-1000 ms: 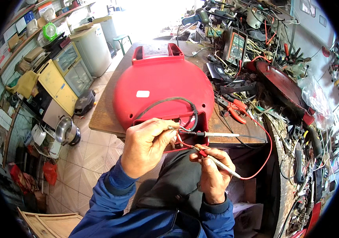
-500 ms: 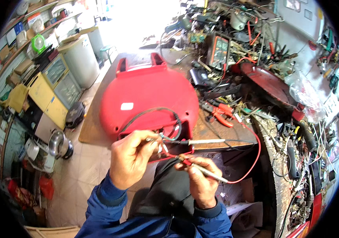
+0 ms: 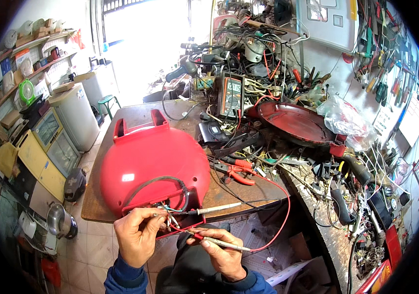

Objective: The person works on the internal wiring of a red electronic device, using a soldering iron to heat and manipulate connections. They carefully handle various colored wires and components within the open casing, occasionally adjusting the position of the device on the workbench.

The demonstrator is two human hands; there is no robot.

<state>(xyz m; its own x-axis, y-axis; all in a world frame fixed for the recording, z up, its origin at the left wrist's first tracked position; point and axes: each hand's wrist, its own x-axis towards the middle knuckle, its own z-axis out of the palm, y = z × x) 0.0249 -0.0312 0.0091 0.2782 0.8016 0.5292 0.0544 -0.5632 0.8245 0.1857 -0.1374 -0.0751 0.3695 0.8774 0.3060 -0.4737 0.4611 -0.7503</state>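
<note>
A round red plastic appliance body (image 3: pixel 163 157) lies on the brown wooden table, its opening facing me. Several thin wires (image 3: pixel 171 221) come out of that opening. My left hand (image 3: pixel 138 236) is closed in a pinch at these wires; its fingertips partly hide what they hold. My right hand (image 3: pixel 225 254) grips a test probe (image 3: pixel 224 243) with a grey handle and a red lead, its tip pointing left toward the wires. A second test probe (image 3: pixel 219 208) with a black lead lies across the opening, its dark tip end close to my left fingers.
A multimeter (image 3: pixel 231 95) with a lit display stands at the back. Red-handled pliers (image 3: pixel 239 175) lie on the table (image 3: pixel 248 196) right of the appliance. A round red pan-like part (image 3: pixel 295 122) and heaped cables fill the right side. A metal pot (image 3: pixel 59 219) is on the floor at left.
My view has tilted up and turned right, so the scene sits further left and more of the back shows. Both hands keep nearly the same pose at the wires.
</note>
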